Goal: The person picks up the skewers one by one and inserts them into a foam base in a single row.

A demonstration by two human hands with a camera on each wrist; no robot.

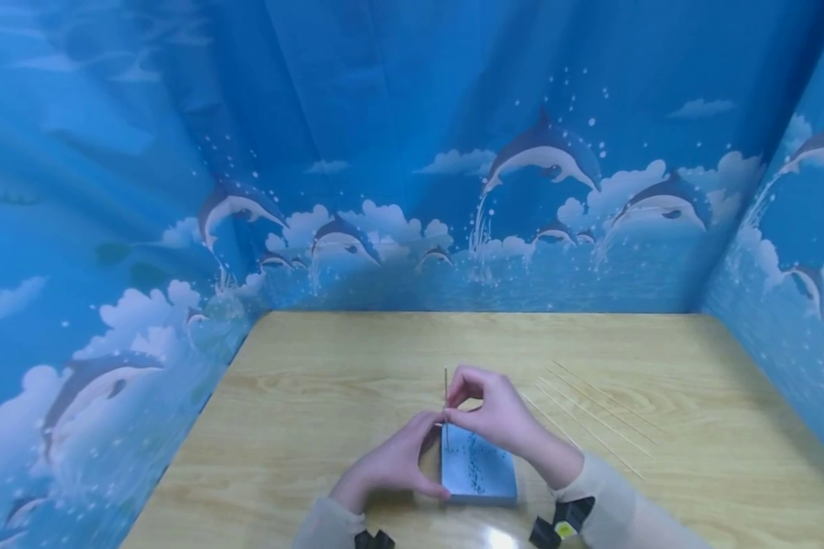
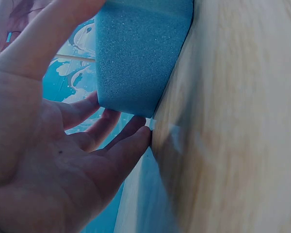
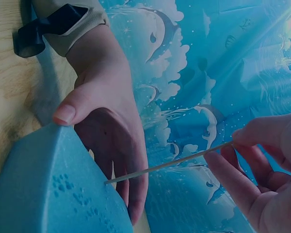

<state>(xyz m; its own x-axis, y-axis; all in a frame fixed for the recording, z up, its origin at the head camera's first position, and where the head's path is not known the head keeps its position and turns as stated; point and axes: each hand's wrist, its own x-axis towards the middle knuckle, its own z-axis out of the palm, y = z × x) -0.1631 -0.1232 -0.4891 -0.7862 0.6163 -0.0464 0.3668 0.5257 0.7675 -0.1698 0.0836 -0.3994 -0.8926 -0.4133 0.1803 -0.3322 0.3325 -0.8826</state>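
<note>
A light blue foam block (image 1: 497, 474) lies on the table, its top pitted with small holes. My left hand (image 1: 400, 457) holds it by the left side, thumb at the near corner and the other fingers along the far side. In the left wrist view those fingertips meet the foam's lower edge. My right hand (image 1: 496, 412) pinches a thin wooden stick (image 3: 169, 165) between thumb and forefinger. Its lower end meets the block's top near the far-left edge, beside the holes. The stick stands upright in the head view.
Several more thin sticks (image 1: 594, 418) lie spread slantwise on the wooden table (image 1: 329, 351), right of the block. A blue curtain (image 1: 398, 114) printed with dolphins hangs behind the table and along both sides.
</note>
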